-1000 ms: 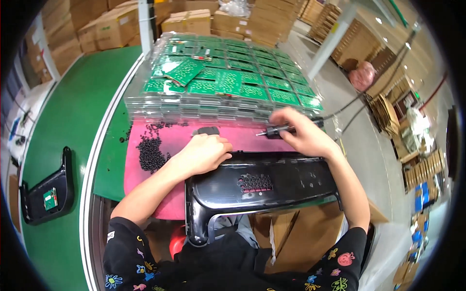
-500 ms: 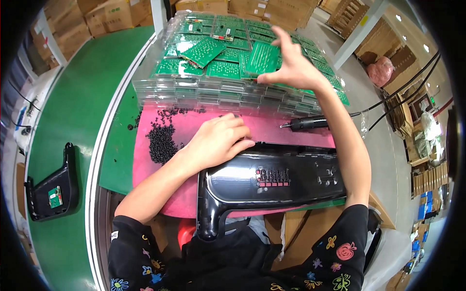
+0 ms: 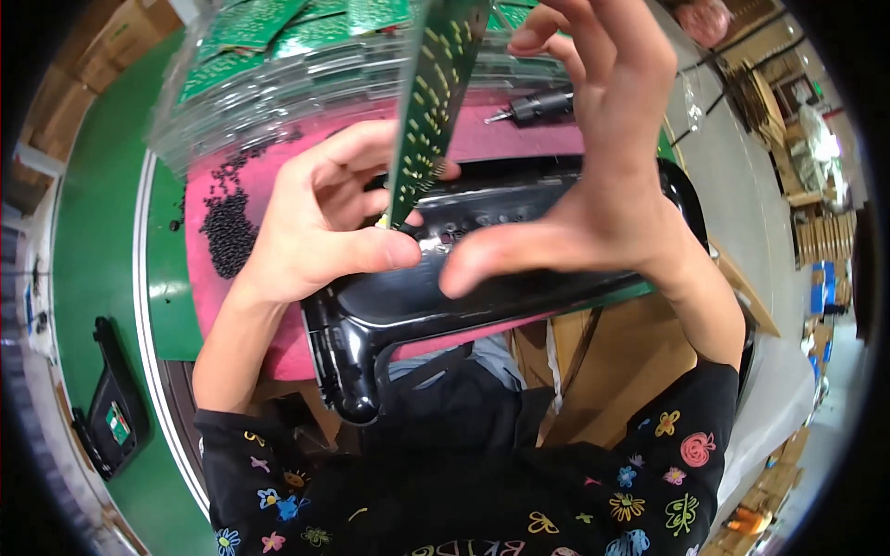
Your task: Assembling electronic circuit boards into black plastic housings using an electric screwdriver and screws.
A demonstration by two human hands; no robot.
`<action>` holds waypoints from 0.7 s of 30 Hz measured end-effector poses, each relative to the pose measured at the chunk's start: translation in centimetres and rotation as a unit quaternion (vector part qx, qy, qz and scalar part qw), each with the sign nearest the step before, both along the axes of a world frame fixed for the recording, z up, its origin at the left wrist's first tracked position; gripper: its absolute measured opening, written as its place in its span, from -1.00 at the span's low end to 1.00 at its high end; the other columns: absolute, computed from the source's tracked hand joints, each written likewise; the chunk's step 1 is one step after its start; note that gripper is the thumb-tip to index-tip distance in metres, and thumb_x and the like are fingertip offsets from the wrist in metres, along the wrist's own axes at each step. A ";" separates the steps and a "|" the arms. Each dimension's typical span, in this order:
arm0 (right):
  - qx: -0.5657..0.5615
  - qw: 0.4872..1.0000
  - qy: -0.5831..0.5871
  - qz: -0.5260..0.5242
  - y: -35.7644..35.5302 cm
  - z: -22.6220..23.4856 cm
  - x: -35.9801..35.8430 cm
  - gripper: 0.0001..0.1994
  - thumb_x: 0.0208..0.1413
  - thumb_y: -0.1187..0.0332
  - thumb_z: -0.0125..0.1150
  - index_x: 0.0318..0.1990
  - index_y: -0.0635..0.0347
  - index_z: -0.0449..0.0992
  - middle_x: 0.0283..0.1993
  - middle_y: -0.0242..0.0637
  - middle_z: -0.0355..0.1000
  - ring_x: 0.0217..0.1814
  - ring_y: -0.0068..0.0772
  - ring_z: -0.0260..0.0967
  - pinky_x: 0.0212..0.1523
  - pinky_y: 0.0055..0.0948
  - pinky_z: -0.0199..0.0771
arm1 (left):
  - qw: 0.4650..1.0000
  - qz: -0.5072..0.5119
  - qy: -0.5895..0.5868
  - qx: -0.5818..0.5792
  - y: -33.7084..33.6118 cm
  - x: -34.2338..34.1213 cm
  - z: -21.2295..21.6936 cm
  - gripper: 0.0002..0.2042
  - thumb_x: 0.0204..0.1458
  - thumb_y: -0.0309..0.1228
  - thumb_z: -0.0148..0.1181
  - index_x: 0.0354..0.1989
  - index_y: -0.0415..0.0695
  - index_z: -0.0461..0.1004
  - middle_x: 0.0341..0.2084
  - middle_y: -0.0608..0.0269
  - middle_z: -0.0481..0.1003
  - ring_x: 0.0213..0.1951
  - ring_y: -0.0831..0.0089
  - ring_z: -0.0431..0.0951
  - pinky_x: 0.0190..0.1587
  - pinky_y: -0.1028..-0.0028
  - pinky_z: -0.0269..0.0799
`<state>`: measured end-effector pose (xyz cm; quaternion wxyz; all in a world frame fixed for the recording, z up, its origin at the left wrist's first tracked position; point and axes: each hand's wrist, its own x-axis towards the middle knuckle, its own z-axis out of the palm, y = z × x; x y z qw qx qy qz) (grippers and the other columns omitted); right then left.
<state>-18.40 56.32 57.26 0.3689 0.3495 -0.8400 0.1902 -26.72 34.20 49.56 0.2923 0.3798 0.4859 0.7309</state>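
My left hand (image 3: 329, 218) holds a green circuit board (image 3: 434, 116) near its lower end, with the thumb in front and the fingers partly hidden behind it. The board stands nearly on edge above a glossy black plastic housing (image 3: 399, 301). To the right of the board, my right hand (image 3: 603, 157) has its fingers and thumb spread, with nothing between them. Beneath both hands, the housing lies on a pink mat (image 3: 283, 347); its slotted middle is partly covered by the hands.
Small black parts (image 3: 227, 236) are heaped at the mat's left. An electric screwdriver (image 3: 538, 108) lies beyond the housing. Stacked clear trays (image 3: 269, 111) with green boards stand at the back. Another black housing (image 3: 107, 371) with a board rests on the green surface at left.
One circuit board has come from the trays to above the housing, now in my left hand. My right hand has drawn back from the trays. The view has shifted.
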 end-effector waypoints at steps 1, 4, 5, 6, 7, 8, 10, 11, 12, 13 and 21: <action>-0.040 0.998 -0.037 0.031 1.7 -1.0 0.2 -0.05 -0.07 -0.02 0.48 0.31 0.34 0.06 0.16 -0.03 0.30 0.11 -0.25 0.31 0.08 -0.27 0.29 | 0.997 0.036 0.039 -0.057 0.3 0.2 0.1 -0.30 -0.26 -0.60 0.53 0.18 -0.32 0.40 0.02 0.13 0.49 0.09 0.39 0.49 0.04 0.43 0.50; -0.200 0.947 -0.246 -0.046 1.5 -2.3 2.4 -0.52 0.15 0.19 0.31 0.10 0.31 0.35 0.08 -0.20 0.31 0.03 -0.46 0.30 0.05 -0.46 0.30 | 0.956 0.150 0.221 -0.117 0.2 0.4 -0.6 -0.32 -0.35 -0.51 0.60 0.09 -0.18 0.51 -0.05 0.23 0.46 -0.01 0.44 0.50 -0.02 0.46 0.52; -0.153 0.952 -0.240 -0.110 1.7 -2.4 3.4 -0.59 0.11 0.31 0.32 0.06 0.29 0.39 0.02 -0.24 0.34 -0.04 -0.51 0.32 -0.04 -0.51 0.33 | 0.958 0.145 0.219 -0.115 0.4 0.7 -0.6 -0.32 -0.35 -0.51 0.60 0.09 -0.18 0.51 -0.05 0.23 0.46 -0.01 0.44 0.50 -0.02 0.46 0.52; -0.105 0.951 -0.233 -0.171 2.1 -2.7 4.1 -0.64 0.06 0.42 0.33 0.01 0.27 0.44 -0.04 -0.28 0.38 -0.11 -0.55 0.34 -0.12 -0.56 0.36 | 0.951 0.141 0.253 -0.105 0.5 1.0 -0.6 -0.33 -0.36 -0.49 0.60 0.07 -0.16 0.51 -0.04 0.21 0.46 -0.02 0.43 0.50 -0.04 0.45 0.54; -0.119 0.928 -0.309 -0.172 2.6 -3.3 5.0 -0.63 0.01 0.49 0.34 0.00 0.27 0.45 -0.12 -0.31 0.40 -0.19 -0.58 0.35 -0.19 -0.57 0.37 | 0.943 0.137 0.289 -0.095 0.7 1.3 -0.5 -0.34 -0.38 -0.47 0.61 0.05 -0.14 0.52 -0.03 0.20 0.46 -0.02 0.43 0.50 -0.07 0.44 0.55; -0.132 0.898 -0.384 -0.172 3.0 -4.0 5.8 -0.62 -0.03 0.55 0.35 -0.01 0.26 0.46 -0.20 -0.34 0.42 -0.27 -0.60 0.35 -0.27 -0.58 0.38 | 0.936 0.137 0.312 -0.085 0.9 1.6 -0.6 -0.37 -0.38 -0.44 0.62 0.00 -0.15 0.54 -0.07 0.17 0.47 -0.06 0.39 0.52 -0.11 0.42 0.56; -0.178 0.848 -0.473 -0.162 3.3 -4.8 6.9 -0.69 0.00 0.53 0.34 -0.07 0.27 0.48 -0.33 -0.37 0.45 -0.33 -0.61 0.38 -0.28 -0.57 0.41 | 0.906 0.105 0.397 -0.104 0.6 1.7 -0.5 -0.31 -0.45 -0.36 0.67 -0.02 -0.26 0.53 -0.08 0.09 0.45 -0.06 0.33 0.52 -0.05 0.39 0.53; -0.192 0.837 -0.487 -0.158 3.5 -5.5 7.2 -0.71 0.01 0.54 0.34 -0.08 0.28 0.48 -0.37 -0.38 0.45 -0.35 -0.61 0.39 -0.27 -0.57 0.41 | 0.892 0.108 0.430 -0.092 0.7 1.8 -0.6 -0.32 -0.46 -0.33 0.67 -0.04 -0.26 0.55 -0.14 0.09 0.49 -0.11 0.29 0.54 -0.06 0.37 0.50; -0.207 0.826 -0.501 -0.155 3.7 -6.1 7.4 -0.74 0.02 0.54 0.33 -0.10 0.29 0.48 -0.41 -0.39 0.45 -0.36 -0.61 0.39 -0.27 -0.57 0.41 | 0.886 0.099 0.445 -0.087 0.7 1.9 -0.8 -0.32 -0.47 -0.31 0.67 -0.04 -0.24 0.56 -0.15 0.08 0.50 -0.11 0.26 0.54 -0.06 0.36 0.48; -0.205 0.825 -0.504 -0.154 3.6 -6.6 7.6 -0.74 0.02 0.54 0.33 -0.10 0.29 0.48 -0.41 -0.39 0.45 -0.36 -0.61 0.39 -0.27 -0.57 0.41 | 0.885 0.094 0.447 -0.089 0.7 2.0 -0.9 -0.33 -0.47 -0.31 0.66 -0.05 -0.24 0.56 -0.16 0.10 0.50 -0.12 0.25 0.55 -0.07 0.36 0.48; -0.256 0.807 -0.515 -0.131 3.7 -8.3 8.1 -0.94 0.04 0.59 0.13 -0.31 0.30 0.45 -0.60 -0.42 0.36 -0.58 -0.72 0.23 -0.53 -0.60 0.25 | 0.890 0.021 0.432 -0.145 0.5 1.7 -1.3 -0.32 -0.42 -0.36 0.58 0.04 -0.18 0.54 -0.24 0.22 0.46 -0.24 0.28 0.53 -0.20 0.35 0.52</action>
